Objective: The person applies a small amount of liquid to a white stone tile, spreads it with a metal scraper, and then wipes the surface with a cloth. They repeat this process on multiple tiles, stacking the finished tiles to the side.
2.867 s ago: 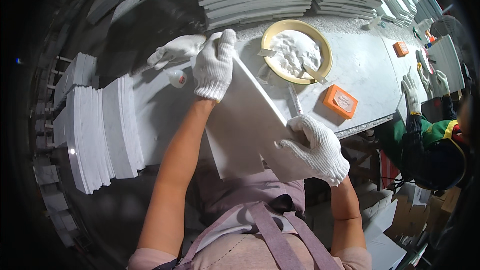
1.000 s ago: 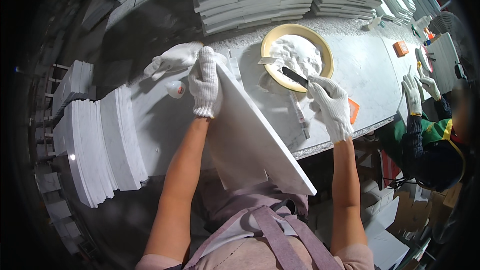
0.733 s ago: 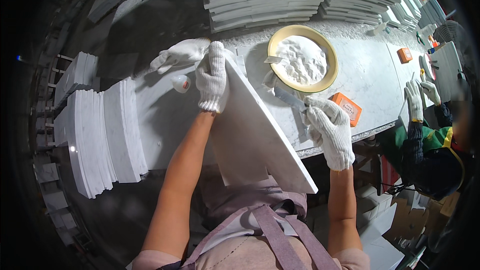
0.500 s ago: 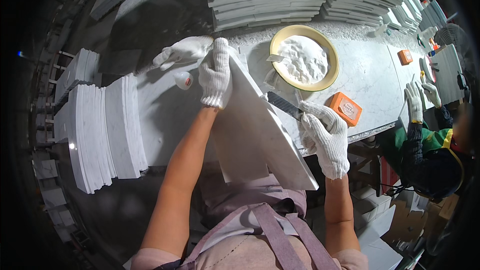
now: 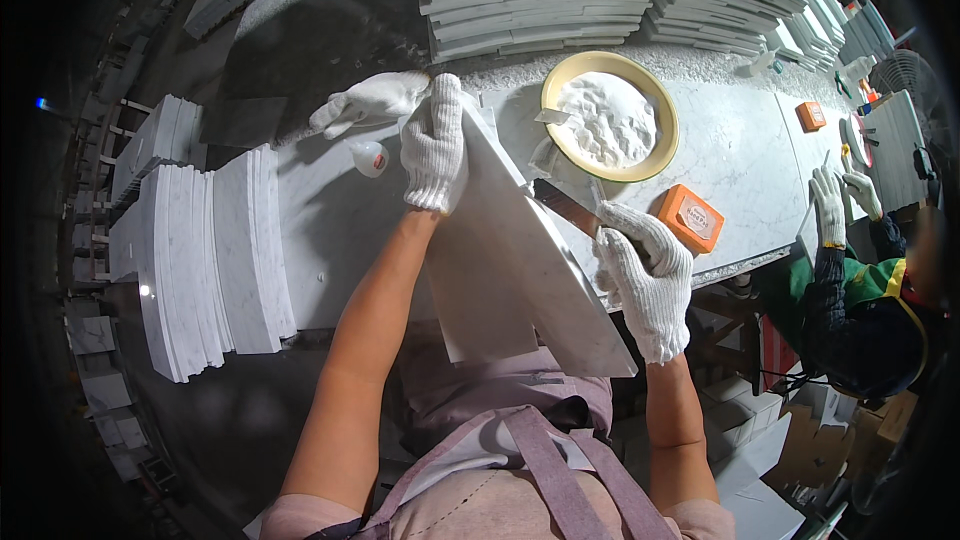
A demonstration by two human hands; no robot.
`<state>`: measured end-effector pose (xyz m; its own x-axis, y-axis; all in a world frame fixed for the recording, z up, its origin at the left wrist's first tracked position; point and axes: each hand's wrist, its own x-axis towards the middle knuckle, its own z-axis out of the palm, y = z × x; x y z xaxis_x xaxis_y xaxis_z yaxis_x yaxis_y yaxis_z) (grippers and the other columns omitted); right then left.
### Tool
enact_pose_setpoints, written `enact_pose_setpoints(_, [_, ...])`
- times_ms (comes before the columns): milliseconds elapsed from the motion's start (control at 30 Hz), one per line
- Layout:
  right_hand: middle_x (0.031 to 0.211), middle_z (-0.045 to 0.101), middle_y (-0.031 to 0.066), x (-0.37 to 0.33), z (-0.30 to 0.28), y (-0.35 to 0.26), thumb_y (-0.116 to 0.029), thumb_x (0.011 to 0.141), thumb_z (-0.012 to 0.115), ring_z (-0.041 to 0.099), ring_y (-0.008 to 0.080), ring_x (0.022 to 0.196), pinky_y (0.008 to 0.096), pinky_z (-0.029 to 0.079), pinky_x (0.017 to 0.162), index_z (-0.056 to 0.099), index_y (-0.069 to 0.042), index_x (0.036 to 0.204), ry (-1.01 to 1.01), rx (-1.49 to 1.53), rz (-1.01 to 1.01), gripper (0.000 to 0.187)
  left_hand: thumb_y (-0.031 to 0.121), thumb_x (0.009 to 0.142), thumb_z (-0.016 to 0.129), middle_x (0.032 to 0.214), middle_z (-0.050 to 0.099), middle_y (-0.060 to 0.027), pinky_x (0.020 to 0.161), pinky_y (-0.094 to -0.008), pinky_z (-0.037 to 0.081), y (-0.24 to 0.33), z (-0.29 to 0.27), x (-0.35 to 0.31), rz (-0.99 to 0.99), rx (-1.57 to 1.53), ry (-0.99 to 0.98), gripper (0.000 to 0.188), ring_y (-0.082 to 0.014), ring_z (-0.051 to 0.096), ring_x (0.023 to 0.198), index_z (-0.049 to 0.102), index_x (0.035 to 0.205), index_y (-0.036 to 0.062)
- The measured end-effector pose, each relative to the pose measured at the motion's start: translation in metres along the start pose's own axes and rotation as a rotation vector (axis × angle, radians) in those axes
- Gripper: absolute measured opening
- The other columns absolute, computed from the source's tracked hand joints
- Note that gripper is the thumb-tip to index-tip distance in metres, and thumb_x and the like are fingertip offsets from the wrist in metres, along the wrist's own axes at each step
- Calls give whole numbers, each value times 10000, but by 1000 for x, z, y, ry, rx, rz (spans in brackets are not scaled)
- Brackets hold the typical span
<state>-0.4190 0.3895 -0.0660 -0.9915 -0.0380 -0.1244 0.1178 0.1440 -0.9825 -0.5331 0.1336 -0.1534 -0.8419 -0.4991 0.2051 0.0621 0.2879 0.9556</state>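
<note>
With a white knitted glove on, my left hand [image 5: 435,145] is closed around the far top end of a white marble slab [image 5: 545,265], which stands tilted on edge toward me. A second pale slab face [image 5: 470,290] shows to the left of it. My right hand [image 5: 650,280], gloved too, is closed on a flat dark blade-like tool [image 5: 567,207]; its exact kind is unclear. The blade's far end lies at the slab's right edge. A spare white glove [image 5: 370,103] and a small squeeze bottle [image 5: 369,158] lie left of my left hand.
A yellow-rimmed bowl [image 5: 672,120] of white powder [image 5: 605,115] stands beyond the tool, beside an orange box [image 5: 692,218]. Slabs are stacked at the back [image 5: 540,0] and stand on edge at left [image 5: 185,270]. A co-worker's gloved hands [image 5: 830,205] are at far right.
The blade has tilted, and its face now looks brownish instead of dark with lines. My right hand has shifted slightly left and turned. The slab stays almost where it was.
</note>
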Motion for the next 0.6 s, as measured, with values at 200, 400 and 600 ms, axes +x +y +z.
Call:
enact_pose_setpoints(200, [1086, 766, 63, -3, 1, 0, -17, 985, 711, 689, 84, 938, 252, 554, 879, 737, 26, 1264, 12, -27, -22, 283, 554, 1067, 579, 942, 775, -135, 854, -388, 515, 3, -1, 0, -14, 37, -6, 559, -247, 700, 898, 782, 1101, 34])
enact_pose_setpoints(400, [1081, 766, 68, -4, 0, 9, -7, 978, 723, 699, 94, 950, 253, 562, 886, 739, 26, 1249, 31, -141, -140, 274, 549, 1066, 582, 940, 773, -138, 844, -390, 516, 5, -1, 0, 0, 27, 14, 552, -256, 699, 886, 782, 1092, 35])
enact_pose_setpoints(600, [1086, 764, 75, -2, 0, 6, -9, 990, 710, 707, 105, 906, 233, 578, 826, 746, 3, 1249, 20, -67, -150, 262, 540, 1061, 597, 1049, 801, -122, 891, -375, 528, 9, 0, -5, 33, 20, 45, 518, -252, 736, 998, 786, 1191, 75])
